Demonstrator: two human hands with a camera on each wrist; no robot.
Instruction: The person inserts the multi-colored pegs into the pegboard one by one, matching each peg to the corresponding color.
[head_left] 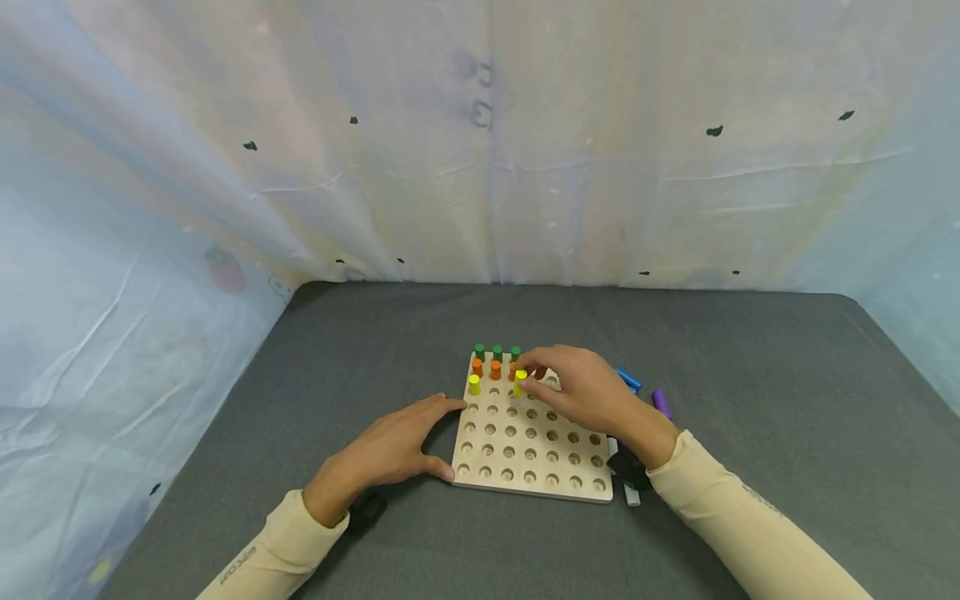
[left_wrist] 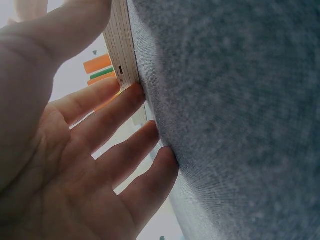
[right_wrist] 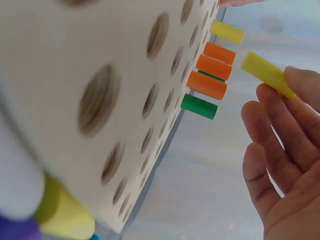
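Observation:
A pale wooden pegboard (head_left: 534, 492) with rows of round holes lies on the table. Green pegs (head_left: 497, 352) stand along its far row, and orange pegs (head_left: 496, 370) in the row in front of them. One yellow peg (head_left: 474, 385) is upright in the third row, at the left edge. My right hand (head_left: 592, 392) pinches a second yellow peg (right_wrist: 265, 72) between thumb and finger; in the right wrist view it is tilted and apart from the board. My left hand (head_left: 393, 442) rests at the board's left side, its fingertips (left_wrist: 131, 95) and thumb touching the edge.
To the right of the board lie loose pegs: blue ones (head_left: 628, 380), a purple one (head_left: 661, 403) and a white one (head_left: 632, 496). Another yellow peg (right_wrist: 67, 212) shows near the board's side in the right wrist view. A grey cloth (head_left: 787, 400) covers the table; pale curtains (head_left: 562, 167) hang behind.

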